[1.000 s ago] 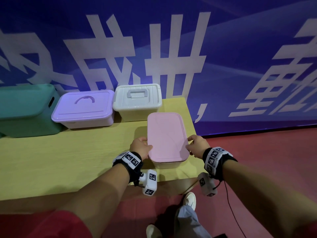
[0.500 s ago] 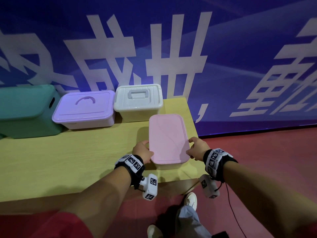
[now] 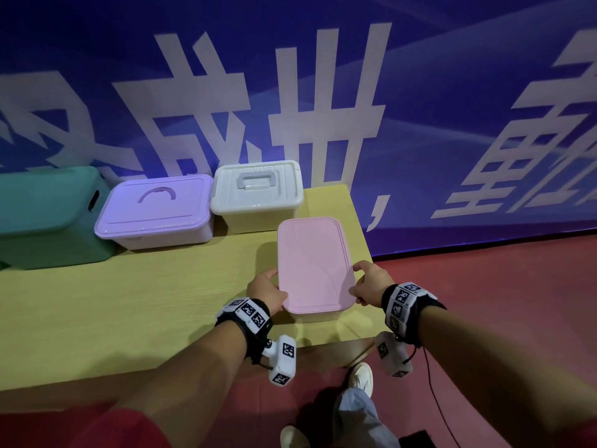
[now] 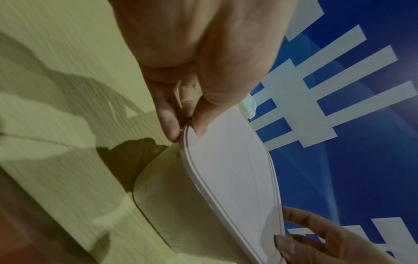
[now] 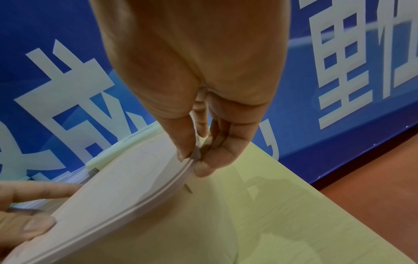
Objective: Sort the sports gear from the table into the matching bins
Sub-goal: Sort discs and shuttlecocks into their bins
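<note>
Pink was the lid (image 3: 315, 263) of the bin that stood at the table's (image 3: 129, 302) right end, near the front edge. In the head view the left hand (image 3: 265, 288) grasped the lid's left rim and the right hand (image 3: 371, 282) its right rim. Along the back edge stood a white bin (image 3: 256, 195), a purple-lidded bin (image 3: 155, 211) and a green bin (image 3: 45, 218), all closed.

From the left wrist, the left thumb lay on top of the lid (image 4: 230, 169) while the fingers (image 4: 168, 114) curled under its edge.

From the right wrist, the right hand (image 5: 199, 89) pinched the lid's (image 5: 126, 187) rim between thumb and fingers (image 5: 214, 160).
</note>
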